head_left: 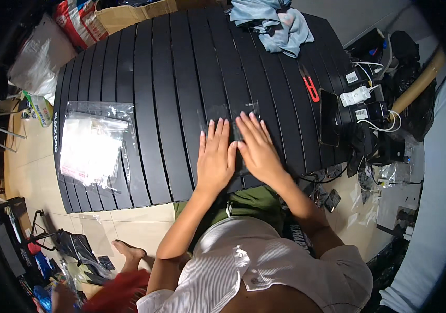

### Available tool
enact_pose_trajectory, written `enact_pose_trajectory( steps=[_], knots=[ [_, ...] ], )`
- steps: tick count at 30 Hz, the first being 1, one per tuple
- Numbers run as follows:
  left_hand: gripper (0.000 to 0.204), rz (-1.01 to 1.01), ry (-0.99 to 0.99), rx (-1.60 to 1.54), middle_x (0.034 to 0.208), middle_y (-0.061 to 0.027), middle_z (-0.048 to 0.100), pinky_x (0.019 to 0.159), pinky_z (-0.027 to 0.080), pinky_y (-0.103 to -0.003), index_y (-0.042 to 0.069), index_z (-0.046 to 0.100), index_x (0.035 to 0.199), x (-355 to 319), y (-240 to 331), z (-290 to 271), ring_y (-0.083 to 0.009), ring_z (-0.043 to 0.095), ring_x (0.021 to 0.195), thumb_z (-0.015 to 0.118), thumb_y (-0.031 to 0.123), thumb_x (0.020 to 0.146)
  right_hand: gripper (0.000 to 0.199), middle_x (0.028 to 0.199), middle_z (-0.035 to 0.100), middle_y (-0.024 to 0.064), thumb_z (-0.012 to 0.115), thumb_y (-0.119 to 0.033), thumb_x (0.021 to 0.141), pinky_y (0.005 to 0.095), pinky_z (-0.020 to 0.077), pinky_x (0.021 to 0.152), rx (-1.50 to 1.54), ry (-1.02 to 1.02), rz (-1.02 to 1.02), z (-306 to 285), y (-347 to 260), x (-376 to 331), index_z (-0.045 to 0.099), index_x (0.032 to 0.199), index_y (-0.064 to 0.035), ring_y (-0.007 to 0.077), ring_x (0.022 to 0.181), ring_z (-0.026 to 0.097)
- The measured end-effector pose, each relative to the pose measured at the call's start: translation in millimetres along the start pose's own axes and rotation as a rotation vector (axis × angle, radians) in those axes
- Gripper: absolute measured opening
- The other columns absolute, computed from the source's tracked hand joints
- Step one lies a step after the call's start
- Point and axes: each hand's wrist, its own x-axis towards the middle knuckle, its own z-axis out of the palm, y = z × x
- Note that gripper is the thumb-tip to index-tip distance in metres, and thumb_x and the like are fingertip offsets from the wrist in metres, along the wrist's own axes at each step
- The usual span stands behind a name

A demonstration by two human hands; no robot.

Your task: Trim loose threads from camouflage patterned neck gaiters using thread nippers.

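Note:
Both palms lie flat, side by side, on a clear plastic bag [251,107] spread on the black slatted table [173,78]. My left hand [215,158] has its fingers stretched out and pointing away from me. Beside it, my right hand [257,148] is also flat, its thumb meeting the left thumb. Most of the bag is hidden under the hands; only its see-through edges show beyond the fingertips. Farther left on the table lies a larger clear bag [100,109] with a stack of white packets [90,151] in or under it.
Red-handled thread snips [310,86] and a dark phone [329,117] lie at the right. Beyond them are a white plug adapter [355,96] and cables. A crumpled light-blue cloth [285,31] sits at the far edge. Someone's bare foot [129,254] shows on the floor at lower left.

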Motion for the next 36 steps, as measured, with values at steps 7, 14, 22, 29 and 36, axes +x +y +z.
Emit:
enact_pose_trajectory(
  steps=[7,14,22,29,36],
  knots=[
    [0.048,0.026,-0.011,0.3,0.14,-0.0088,0.034,0.107,0.015,-0.046,0.008,0.034,0.135,-7,-4,14,-0.023,0.027,0.132,0.035,0.03,0.092,0.053,0.145,0.024,0.0063,0.038,-0.03,0.091,0.0537,0.0064,0.106,-0.381,-0.143,0.049,8,6,-8,0.027,0.138,-0.0091,0.0263,0.134,0.019],
    [0.048,-0.014,-0.04,0.111,0.144,-0.0115,0.025,0.106,0.008,-0.052,0.009,0.032,0.137,-9,-9,4,-0.0289,0.018,0.135,0.033,0.029,0.093,0.056,0.146,0.02,0.0115,0.046,-0.028,0.089,0.0482,0.0105,0.107,-0.203,-0.121,0.006,1,18,-4,0.028,0.138,-0.0086,0.0304,0.135,0.016],
    [0.026,-0.401,0.25,-0.29,0.089,-0.0168,0.063,0.075,0.044,-0.032,-0.002,0.062,0.092,31,-38,-30,-0.0288,0.058,0.088,0.055,0.022,0.086,0.035,0.091,0.061,0.0073,0.066,-0.019,0.08,0.022,0.0464,0.062,0.598,0.173,0.557,-26,70,38,0.057,0.107,0.0029,0.0095,0.068,0.056],
    [0.029,-0.523,0.0,-0.257,0.068,-0.0126,0.064,0.053,0.048,-0.027,-0.005,0.064,0.088,60,-51,-35,-0.0174,0.064,0.06,0.063,0.023,0.082,0.017,0.068,0.061,0.012,0.065,-0.004,0.076,0.0246,0.0499,0.042,0.734,-0.059,0.73,-24,66,64,0.058,0.086,0.0081,0.0165,0.05,0.062],
    [0.017,-0.687,-0.085,-0.652,0.071,-0.0103,0.065,0.049,0.051,-0.021,-0.006,0.063,0.088,67,-54,-47,-0.0151,0.065,0.059,0.06,0.008,0.08,0.012,0.074,0.062,0.0123,0.062,-0.003,0.078,0.0247,0.0527,0.047,0.829,-0.066,0.759,-29,72,67,0.059,0.083,0.007,0.0197,0.056,0.065]
  ],
)
